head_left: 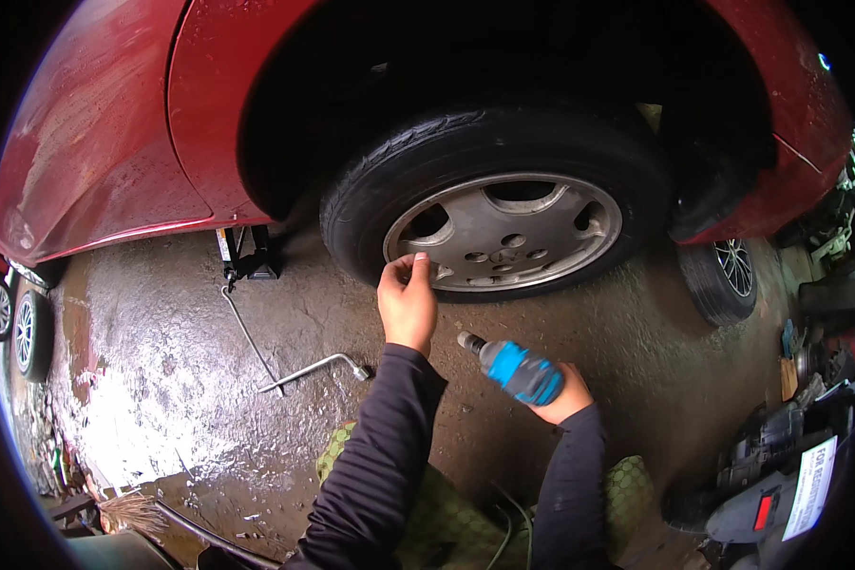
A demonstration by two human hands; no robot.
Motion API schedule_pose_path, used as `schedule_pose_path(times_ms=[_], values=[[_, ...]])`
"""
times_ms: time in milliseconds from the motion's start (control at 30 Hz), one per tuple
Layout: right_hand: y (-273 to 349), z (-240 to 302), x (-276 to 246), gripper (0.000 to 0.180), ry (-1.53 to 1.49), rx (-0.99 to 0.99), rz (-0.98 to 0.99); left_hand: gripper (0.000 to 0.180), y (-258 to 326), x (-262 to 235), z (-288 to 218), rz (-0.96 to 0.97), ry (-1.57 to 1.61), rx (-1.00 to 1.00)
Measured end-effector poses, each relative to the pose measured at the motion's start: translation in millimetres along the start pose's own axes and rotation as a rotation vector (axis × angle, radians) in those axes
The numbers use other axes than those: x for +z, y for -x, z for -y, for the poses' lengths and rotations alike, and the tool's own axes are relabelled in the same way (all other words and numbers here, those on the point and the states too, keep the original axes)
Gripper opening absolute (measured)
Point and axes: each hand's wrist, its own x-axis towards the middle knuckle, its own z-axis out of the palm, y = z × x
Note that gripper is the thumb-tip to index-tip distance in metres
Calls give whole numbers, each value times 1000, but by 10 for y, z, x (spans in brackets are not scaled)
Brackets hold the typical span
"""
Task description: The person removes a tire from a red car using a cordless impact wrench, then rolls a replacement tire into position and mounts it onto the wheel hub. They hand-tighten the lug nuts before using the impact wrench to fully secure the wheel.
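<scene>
A silver alloy wheel (pixel 465 223) with a black tire (pixel 361 214) sits in the arch of a red car (pixel 214 114). Before the lower left of its rim, my left hand (pixel 408 302) is raised with thumb and fingertips pinched together. Whatever lies between those fingertips is too small or hidden to make out. My right hand (pixel 568 394) is wrapped around a blue and grey cordless impact wrench (pixel 522 370), held below the wheel. The tool's dark socket end (pixel 469 341) points up and left toward my left hand, apart from the wheel.
A jack (pixel 247 253) stands under the car's sill, with a thin crank rod (pixel 247 328) running from it. An L-shaped lug wrench (pixel 318 371) lies on the wet floor (pixel 161 332). Another wheel (pixel 722 280) is at right; part of a motorcycle (pixel 750 513) stands at lower right.
</scene>
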Motion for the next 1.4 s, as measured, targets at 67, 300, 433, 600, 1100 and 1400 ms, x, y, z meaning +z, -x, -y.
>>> schedule_pose_path(times_ms=[67, 300, 433, 600, 1100, 1400], values=[[-67, 381, -122, 44, 164, 42, 138, 35, -69, -81, 9, 69, -70, -235], [-82, 410, 128, 34, -99, -106, -152, 52, -76, 6, 579, 416, -513, -172], [-301, 460, 471, 23, -150, -64, -433, 52, 21, 220, 473, 486, -216, -522], [-520, 133, 957, 29, 267, -236, -504, 44, 83, 334, 338, 476, -104, -404], [-857, 266, 1881, 34, -576, -68, -267, 46, 162, 421, 305, 434, -674, -12], [-892, 229, 1499, 27, 62, -163, -795, 40, -78, 191, 370, 371, -500, -64]])
